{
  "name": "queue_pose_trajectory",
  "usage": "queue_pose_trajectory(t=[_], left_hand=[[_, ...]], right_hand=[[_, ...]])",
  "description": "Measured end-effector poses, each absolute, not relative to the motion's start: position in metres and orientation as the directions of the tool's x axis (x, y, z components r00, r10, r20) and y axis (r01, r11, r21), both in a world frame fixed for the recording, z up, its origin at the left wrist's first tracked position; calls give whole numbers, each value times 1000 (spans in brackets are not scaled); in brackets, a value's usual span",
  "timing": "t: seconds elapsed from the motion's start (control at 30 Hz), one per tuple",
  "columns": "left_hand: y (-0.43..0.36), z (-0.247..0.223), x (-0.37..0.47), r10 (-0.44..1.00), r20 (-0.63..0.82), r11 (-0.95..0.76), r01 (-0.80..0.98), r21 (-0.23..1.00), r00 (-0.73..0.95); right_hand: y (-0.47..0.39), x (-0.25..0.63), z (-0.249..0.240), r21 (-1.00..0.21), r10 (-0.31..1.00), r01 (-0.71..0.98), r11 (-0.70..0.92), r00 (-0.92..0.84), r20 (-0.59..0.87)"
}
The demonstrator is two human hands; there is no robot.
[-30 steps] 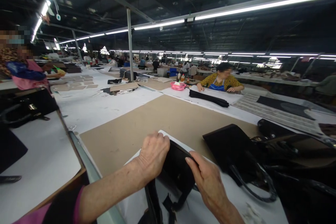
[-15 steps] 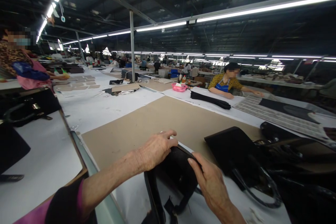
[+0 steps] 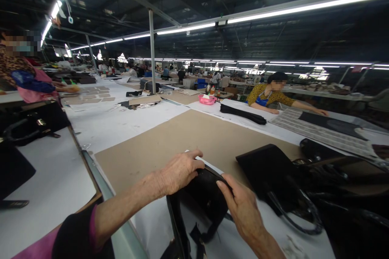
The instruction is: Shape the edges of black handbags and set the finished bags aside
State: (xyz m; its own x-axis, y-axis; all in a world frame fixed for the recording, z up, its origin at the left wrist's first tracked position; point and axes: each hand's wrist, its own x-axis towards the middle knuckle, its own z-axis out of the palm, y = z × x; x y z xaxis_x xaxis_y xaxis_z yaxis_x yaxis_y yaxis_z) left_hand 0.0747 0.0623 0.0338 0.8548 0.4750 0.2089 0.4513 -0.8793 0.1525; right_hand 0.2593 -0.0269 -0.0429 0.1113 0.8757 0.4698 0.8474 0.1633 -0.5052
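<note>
A black handbag (image 3: pixel 202 194) with dangling straps is held up over the white-covered table in front of me. My left hand (image 3: pixel 182 172) is closed on its upper left edge, fingers bent over the rim. At the right end of the same edge, my right hand (image 3: pixel 241 198) pinches the rim, thumb on the near face. A white strip (image 3: pixel 214 168) shows along the far side of the edge between my hands. The bag's lower part hangs in shadow and is hard to make out.
Brown board (image 3: pixel 170 141) covers the table beyond the bag. Black bags (image 3: pixel 270 174) with looped handles lie to the right, and another black bag (image 3: pixel 36 121) sits at left. A bundle of black strips (image 3: pixel 242 113) and a pink basket (image 3: pixel 207 99) lie farther back. Two co-workers work nearby.
My hands keep nearly the same hold on the handbag. The co-worker at right has shifted right and reaches farther along the table.
</note>
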Motion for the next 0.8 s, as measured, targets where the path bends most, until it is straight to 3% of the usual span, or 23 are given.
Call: queue_pose_trajectory(t=[0.4, 0.63, 0.8], left_hand=[[64, 30, 78, 533, 186, -844, 505, 182, 825], [71, 25, 79, 574, 243, -807, 490, 330, 782], [74, 25, 82, 606, 248, -785, 516, 344, 756]], right_hand=[[-29, 259, -40, -447, 863, 876, 180, 77, 499], [-27, 260, -48, -293, 816, 943, 159, 41, 577], [-23, 256, -45, -113, 767, 991, 73, 16, 642]])
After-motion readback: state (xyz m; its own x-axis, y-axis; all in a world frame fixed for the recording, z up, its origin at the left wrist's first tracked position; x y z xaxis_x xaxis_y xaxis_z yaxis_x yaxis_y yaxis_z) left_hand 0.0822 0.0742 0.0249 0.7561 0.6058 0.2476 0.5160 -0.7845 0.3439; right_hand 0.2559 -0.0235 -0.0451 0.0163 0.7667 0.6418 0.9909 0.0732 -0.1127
